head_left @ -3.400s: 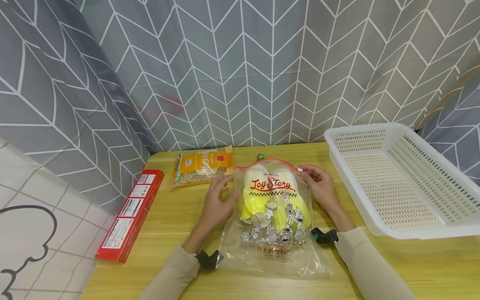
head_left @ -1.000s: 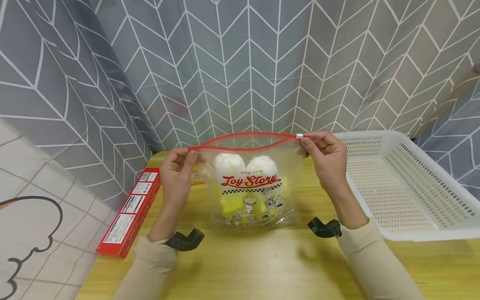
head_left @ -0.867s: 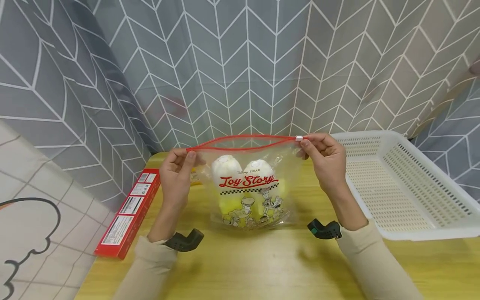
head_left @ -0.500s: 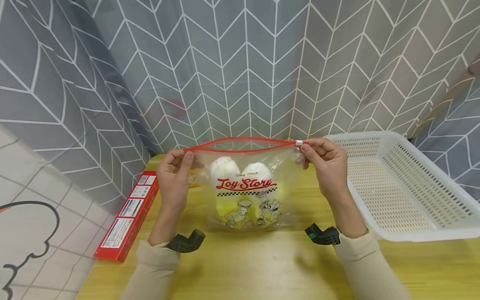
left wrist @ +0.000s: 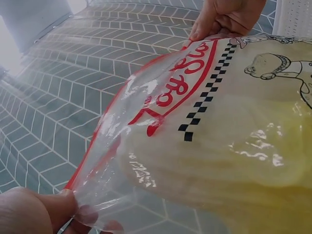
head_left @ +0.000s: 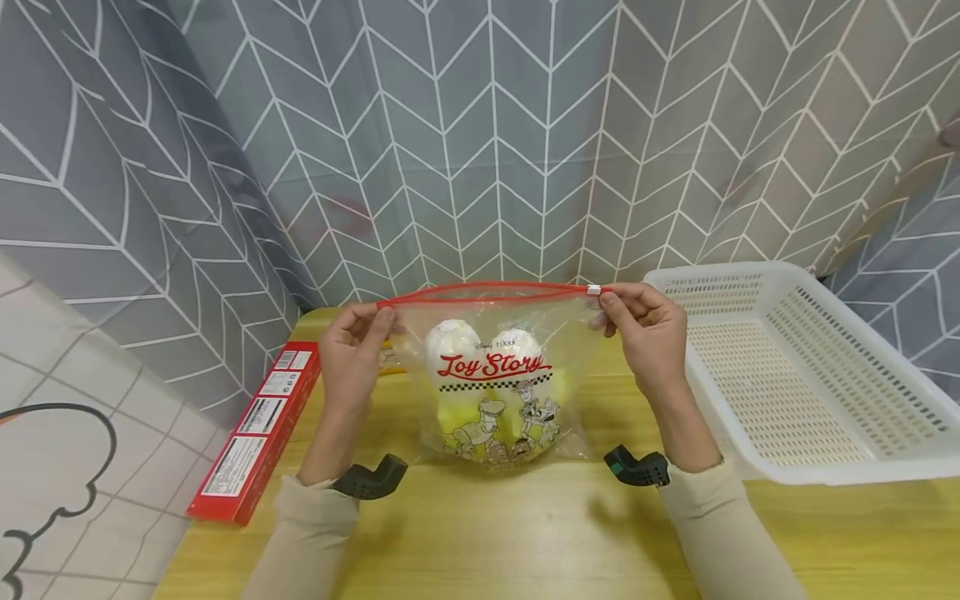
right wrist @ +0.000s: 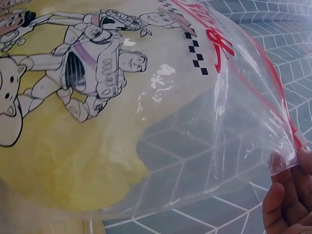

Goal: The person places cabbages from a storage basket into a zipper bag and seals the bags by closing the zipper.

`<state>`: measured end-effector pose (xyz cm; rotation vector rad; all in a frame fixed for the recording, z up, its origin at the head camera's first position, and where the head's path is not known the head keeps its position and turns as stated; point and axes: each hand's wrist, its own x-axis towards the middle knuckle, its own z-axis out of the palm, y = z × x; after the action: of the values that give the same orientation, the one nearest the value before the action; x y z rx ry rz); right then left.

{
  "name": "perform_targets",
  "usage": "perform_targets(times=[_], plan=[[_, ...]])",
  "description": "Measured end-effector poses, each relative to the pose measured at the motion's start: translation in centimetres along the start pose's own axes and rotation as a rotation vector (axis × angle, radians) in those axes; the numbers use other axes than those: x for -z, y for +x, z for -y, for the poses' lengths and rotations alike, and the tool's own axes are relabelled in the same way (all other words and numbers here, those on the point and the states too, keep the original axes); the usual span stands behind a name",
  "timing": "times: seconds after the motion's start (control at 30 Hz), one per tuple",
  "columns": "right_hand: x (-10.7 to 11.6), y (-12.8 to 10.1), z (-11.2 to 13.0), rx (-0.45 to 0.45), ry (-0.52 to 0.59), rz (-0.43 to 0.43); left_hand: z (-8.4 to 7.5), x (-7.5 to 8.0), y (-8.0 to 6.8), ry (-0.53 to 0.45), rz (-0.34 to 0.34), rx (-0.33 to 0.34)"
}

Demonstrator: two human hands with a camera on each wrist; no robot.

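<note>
A clear zip bag printed with cartoon figures and red lettering is held upright over the wooden table. Inside it sit yellow and white soft items. My left hand pinches the bag's top left corner. My right hand pinches the top right corner beside the white slider on the red zip strip. The left wrist view shows the bag stretched from my left hand to the far hand. In the right wrist view the bag fills the frame, its corner in my right hand.
A white perforated plastic basket stands at the right of the table. A long red box lies along the left edge. A grey patterned curtain hangs right behind the table. A packet lies partly hidden behind the bag.
The bag went from lying flat on the table to being held upright by its top corners. In the last second both hands lowered it slightly.
</note>
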<state>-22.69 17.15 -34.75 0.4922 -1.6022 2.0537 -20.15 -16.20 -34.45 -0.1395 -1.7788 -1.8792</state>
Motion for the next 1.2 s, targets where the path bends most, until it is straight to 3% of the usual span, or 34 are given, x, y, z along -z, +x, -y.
perform_targets(times=[0.2, 0.53, 0.87, 1.2], plan=[[-0.2, 0.0, -0.5, 0.032, -0.01, -0.005, -0.1, 0.4, 0.1, 0.086, -0.035, 0.014], [-0.4, -0.1, -0.3, 0.043, 0.012, 0.015, 0.3, 0.3, 0.1, 0.026, -0.045, 0.049], [-0.3, -0.1, -0.5, 0.045, 0.038, -0.007, 0.7, -0.1, 0.0, 0.108, -0.07, 0.11], [0.0, 0.0, -0.7, 0.043, 0.077, 0.011, 1.2, 0.0, 0.0, 0.118, -0.045, 0.117]])
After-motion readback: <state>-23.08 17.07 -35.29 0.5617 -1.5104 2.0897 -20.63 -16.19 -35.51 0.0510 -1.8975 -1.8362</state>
